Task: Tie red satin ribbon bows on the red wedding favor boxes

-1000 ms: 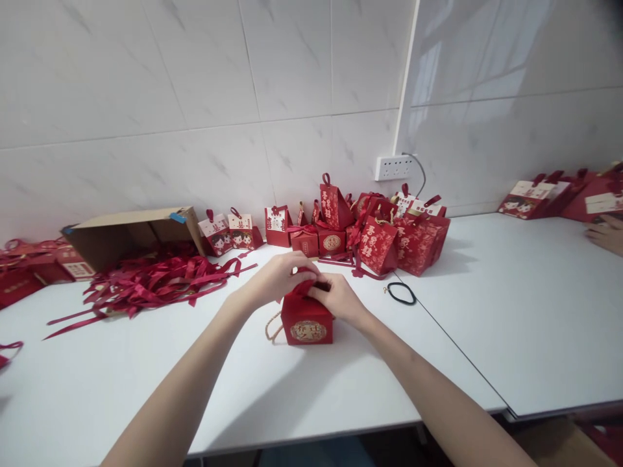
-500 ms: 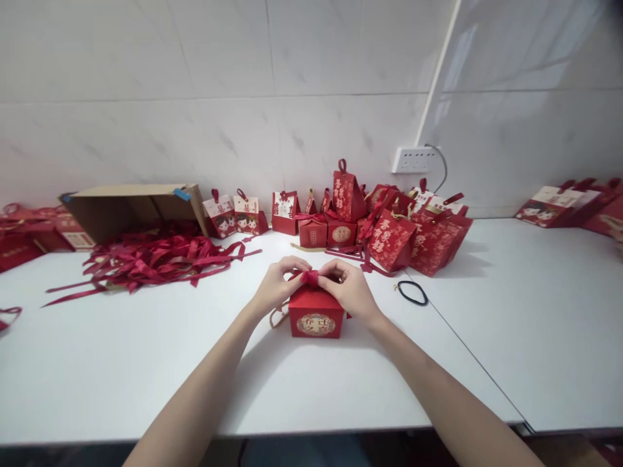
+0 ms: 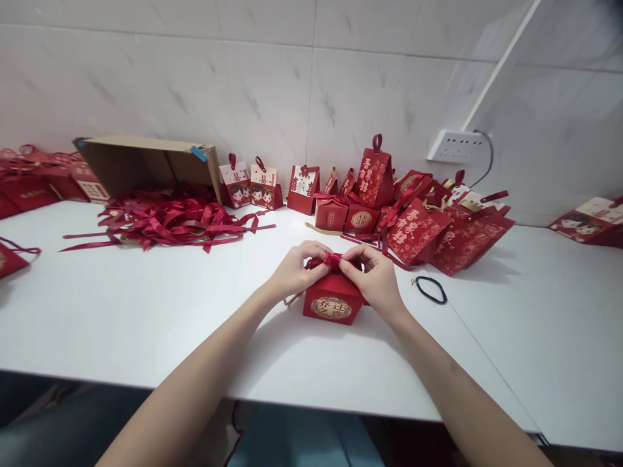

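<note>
A small red gift box (image 3: 333, 305) with a gold medallion on its front stands upright on the white table (image 3: 160, 318). On its top sits a red ribbon bow (image 3: 333, 261). My left hand (image 3: 300, 267) pinches the bow's left side between thumb and fingers. From the right, my right hand (image 3: 374, 277) pinches the other side of the same ribbon. Part of a tan cord loop shows beside the box, under my left hand. The back of the box is hidden by my hands.
A cardboard box (image 3: 146, 144) on its side spills a heap of red ribbons (image 3: 170, 220) at back left. Finished red gift boxes (image 3: 374, 178) line the wall. A black cord bracelet (image 3: 431, 290) lies right of my right hand. A power strip (image 3: 460, 147) is on the wall.
The camera view has tilted and shifted, so the scene sits differently in the picture. Both hands keep their pinch on the bow, and the gift box stays on the table.
</note>
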Tool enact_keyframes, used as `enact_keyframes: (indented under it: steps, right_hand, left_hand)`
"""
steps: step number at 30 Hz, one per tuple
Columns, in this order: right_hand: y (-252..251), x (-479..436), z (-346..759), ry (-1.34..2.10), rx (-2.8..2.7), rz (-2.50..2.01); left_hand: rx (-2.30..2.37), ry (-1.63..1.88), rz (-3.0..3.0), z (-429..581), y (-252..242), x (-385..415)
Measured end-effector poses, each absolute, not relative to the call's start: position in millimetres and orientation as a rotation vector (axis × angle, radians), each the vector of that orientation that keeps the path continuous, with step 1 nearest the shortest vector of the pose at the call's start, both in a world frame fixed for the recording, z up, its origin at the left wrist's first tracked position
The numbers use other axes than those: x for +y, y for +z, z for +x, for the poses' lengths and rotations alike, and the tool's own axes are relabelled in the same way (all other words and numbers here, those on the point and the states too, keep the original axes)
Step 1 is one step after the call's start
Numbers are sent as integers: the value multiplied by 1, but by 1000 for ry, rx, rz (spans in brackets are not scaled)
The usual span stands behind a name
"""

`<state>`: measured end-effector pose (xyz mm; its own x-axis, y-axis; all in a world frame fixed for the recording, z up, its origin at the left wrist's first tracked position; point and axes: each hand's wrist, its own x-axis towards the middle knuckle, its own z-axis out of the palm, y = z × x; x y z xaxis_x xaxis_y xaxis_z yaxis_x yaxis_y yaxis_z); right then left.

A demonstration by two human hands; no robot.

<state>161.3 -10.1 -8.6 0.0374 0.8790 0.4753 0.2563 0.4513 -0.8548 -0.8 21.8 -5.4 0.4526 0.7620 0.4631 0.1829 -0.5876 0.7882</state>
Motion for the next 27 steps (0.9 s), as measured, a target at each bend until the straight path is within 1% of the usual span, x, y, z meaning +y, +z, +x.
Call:
enact_keyframes:
  steps: [8, 12, 20, 27]
  right_hand:
    - [-9, -11, 161, 572, -1509, -1059]
    - [-8, -11, 162, 590, -1523, -1063]
    - [-4, -12, 165, 634, -1544, -1054]
    - [-4, -13, 170, 528, -1628, -1043]
  left_hand:
    - [770, 1078, 2030, 1, 1, 17]
    - [793, 1087, 1991, 4, 1, 16]
    - [667, 983, 1686, 5, -7, 20]
    - [697, 1026, 1494, 6, -6, 19]
